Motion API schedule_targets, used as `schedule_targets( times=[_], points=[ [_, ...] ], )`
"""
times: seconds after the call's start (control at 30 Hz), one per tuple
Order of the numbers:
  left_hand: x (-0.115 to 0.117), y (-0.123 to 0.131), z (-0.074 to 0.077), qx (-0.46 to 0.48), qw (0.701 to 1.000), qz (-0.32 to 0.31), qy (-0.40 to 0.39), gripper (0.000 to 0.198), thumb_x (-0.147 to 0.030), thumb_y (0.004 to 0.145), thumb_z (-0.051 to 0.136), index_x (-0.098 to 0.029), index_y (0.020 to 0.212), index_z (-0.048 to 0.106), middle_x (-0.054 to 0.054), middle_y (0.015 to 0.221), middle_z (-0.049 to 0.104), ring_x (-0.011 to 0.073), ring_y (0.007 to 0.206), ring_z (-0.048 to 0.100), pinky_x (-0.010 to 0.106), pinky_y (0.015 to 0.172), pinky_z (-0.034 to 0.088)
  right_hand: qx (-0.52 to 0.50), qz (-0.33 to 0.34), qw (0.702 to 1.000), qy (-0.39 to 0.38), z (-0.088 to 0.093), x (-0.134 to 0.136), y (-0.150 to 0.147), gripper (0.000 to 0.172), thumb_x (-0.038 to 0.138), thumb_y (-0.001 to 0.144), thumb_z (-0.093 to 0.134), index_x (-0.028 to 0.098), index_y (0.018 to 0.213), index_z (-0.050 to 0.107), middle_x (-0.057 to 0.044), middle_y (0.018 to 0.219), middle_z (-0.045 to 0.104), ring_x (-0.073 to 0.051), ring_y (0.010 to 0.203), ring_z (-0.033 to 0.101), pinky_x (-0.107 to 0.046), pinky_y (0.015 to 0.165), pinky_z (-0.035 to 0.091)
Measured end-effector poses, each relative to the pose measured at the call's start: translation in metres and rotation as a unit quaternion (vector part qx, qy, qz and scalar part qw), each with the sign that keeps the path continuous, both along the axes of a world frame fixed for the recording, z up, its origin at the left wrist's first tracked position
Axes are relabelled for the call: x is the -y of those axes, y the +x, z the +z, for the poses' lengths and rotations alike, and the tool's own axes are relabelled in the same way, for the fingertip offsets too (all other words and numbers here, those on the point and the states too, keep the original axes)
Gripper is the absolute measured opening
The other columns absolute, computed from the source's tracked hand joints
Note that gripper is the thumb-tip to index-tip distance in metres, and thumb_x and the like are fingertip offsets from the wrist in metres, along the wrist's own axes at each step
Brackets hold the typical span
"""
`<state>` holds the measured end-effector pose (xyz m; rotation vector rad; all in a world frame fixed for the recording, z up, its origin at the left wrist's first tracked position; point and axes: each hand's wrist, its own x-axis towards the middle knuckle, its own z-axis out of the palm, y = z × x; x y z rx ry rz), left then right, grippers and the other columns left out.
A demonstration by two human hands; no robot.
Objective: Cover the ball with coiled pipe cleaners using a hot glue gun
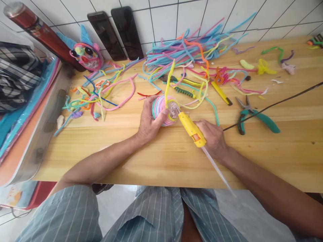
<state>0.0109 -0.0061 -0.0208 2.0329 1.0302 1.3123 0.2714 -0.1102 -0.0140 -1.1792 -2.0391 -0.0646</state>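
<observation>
Clock reference: centred on the wound piece, with 12 o'clock toward the tiled wall.
Work piece: a round body wound from pastel pink, blue and purple fuzzy pipe cleaners [161, 107] is seen near mid-table, over the light wooden table top [151, 161]. Whether it rests on the wood cannot be told.
Yellow strand: a single yellow pipe cleaner [169, 79] is looped at the piece's top and stands up toward 12 o'clock.
Left hand: the left hand [148, 121], entering from 7 o'clock, is curled closed around the piece's side, with the thumb laid across its front.
Right hand: the right hand [213, 138], at 4 o'clock, is wrapped tight about the grip of a yellow plastic hot glue gun [192, 130].
Glue gun: the nozzle is set against the piece at 3 o'clock. A clear glue stick [217, 169] projects from the rear toward 5 o'clock. A black cord [272, 106] is trailed off toward 3 o'clock.
Pliers: green-handled steel pliers [257, 118] are laid flat at 3 o'clock, well apart from the piece, beside the cord.
Knife: a yellow utility knife [221, 93] is noted at 2 o'clock.
Loose stock: a heap of multi-coloured pipe cleaners [186, 50] is piled at 12 to 1 o'clock by the wall. A thinner tangle [106, 94] is spread at 9 to 10 o'clock.
Figure: a pink and blue pipe-cleaner face with black eyes [87, 55] is stood at 10 o'clock.
Phones: two dark flat phones [116, 33] are leaned on the tiles at 11 o'clock.
</observation>
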Motion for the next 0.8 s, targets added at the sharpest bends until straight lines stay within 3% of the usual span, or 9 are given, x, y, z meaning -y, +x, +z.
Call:
schedule_targets(
  times=[0.27,0.43,0.8],
  points=[
    [-0.0025,0.0003,-0.0013,0.009,1.000,0.010,0.005,0.056,-0.070,0.111,0.062,-0.028,0.147,0.055,0.009,0.138,0.069,0.0247,0.125,0.072,0.044,0.113,0.060,0.000,0.008,1.000,-0.013,-0.0006,0.0017,0.0007,0.021,0.025,0.114,0.050,0.022,0.117,0.071,-0.005,0.088,0.074,-0.021,0.073,0.067,-0.035,0.068,0.050],
    [-0.0015,0.0000,-0.0014,0.011,1.000,-0.003,-0.007,0.058,-0.070,0.110,0.063,-0.028,0.149,0.053,0.010,0.141,0.068,0.0261,0.126,0.071,0.046,0.116,0.059,-0.004,0.012,1.000,-0.013,0.0003,0.0004,0.0031,0.020,0.019,0.109,0.057,0.022,0.124,0.070,-0.004,0.091,0.074,-0.021,0.074,0.067,-0.034,0.068,0.050],
    [-0.0012,0.0005,0.0010,0.006,1.000,-0.003,-0.003,0.059,-0.072,0.110,0.063,-0.027,0.147,0.054,0.010,0.139,0.069,0.0253,0.125,0.072,0.046,0.116,0.060,-0.003,0.019,1.000,-0.008,0.0011,-0.0002,0.0019,0.018,0.017,0.108,0.057,0.022,0.120,0.069,-0.005,0.091,0.075,-0.021,0.073,0.068,-0.034,0.067,0.050]
  ],
)
